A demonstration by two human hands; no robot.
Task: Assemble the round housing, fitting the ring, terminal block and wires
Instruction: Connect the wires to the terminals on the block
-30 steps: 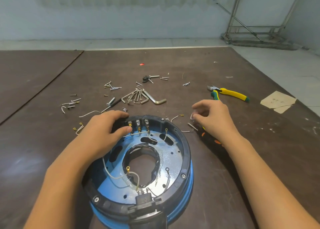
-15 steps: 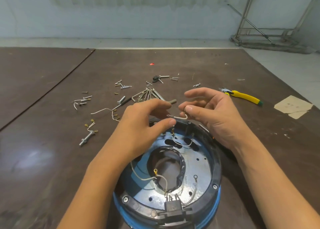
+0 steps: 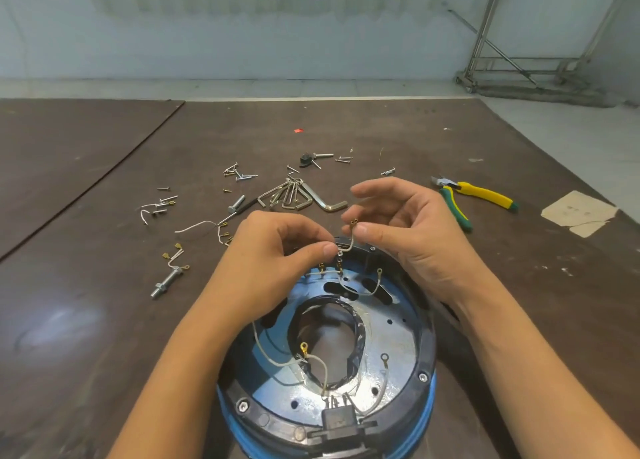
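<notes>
both grips (l hand (image 3: 273,250), r hand (image 3: 408,236)) tight on short wire (image 3: 350,242); housing (image 3: 421,361) far rim hidden

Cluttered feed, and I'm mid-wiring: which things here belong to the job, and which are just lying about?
In the job: round housing; short white wire, pinched by left hand and right hand; wires already in the housing.
Lying about, probably: hex keys; yellow-green pliers; loose screws; long bolt; paper scrap. Spare wires may be needed later.

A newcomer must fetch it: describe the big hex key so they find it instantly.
On the brown table, look beyond the round housing. A fan of small hex keys lies there; the big hex key lies at its right edge, far thicker and longer.
</notes>
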